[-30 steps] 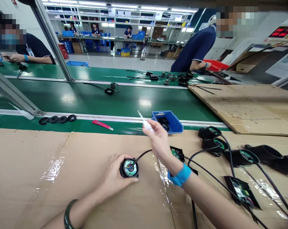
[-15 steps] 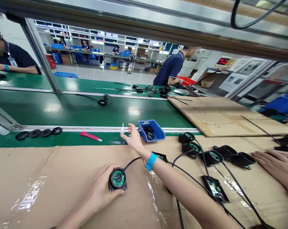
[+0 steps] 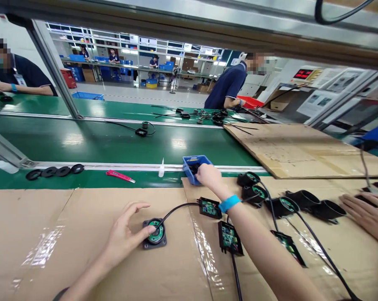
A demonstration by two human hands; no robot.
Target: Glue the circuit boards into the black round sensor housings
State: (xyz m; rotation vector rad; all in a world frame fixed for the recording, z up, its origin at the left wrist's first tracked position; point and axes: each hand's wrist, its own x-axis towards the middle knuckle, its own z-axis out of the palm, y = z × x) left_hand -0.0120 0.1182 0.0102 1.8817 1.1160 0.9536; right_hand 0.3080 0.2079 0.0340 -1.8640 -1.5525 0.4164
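A round green circuit board in a black square-flanged housing (image 3: 159, 240) lies on the cardboard, a black cable running from it to a small black box with a circuit board (image 3: 209, 207). My left hand (image 3: 126, 232) is open beside the housing, thumb tip resting on the board and fingers spread away. At the small blue bin (image 3: 191, 177), my right hand (image 3: 210, 177) reaches in among dark parts; its fingertips are hidden. Left of the bin stands a small white dropper bottle (image 3: 161, 169), touched by neither hand.
A red utility knife (image 3: 120, 175) and several black rings (image 3: 63, 171) lie along the bench's back strip. To the right are black cylindrical housings (image 3: 301, 200) and more cabled boxes (image 3: 229, 237). Another person's hand (image 3: 364, 215) rests at the right edge. A metal frame crosses overhead.
My right hand has moved right, from beside the dropper bottle into the blue bin. The left hand's fingers have come off the housing, and its thumb now rests on the board.
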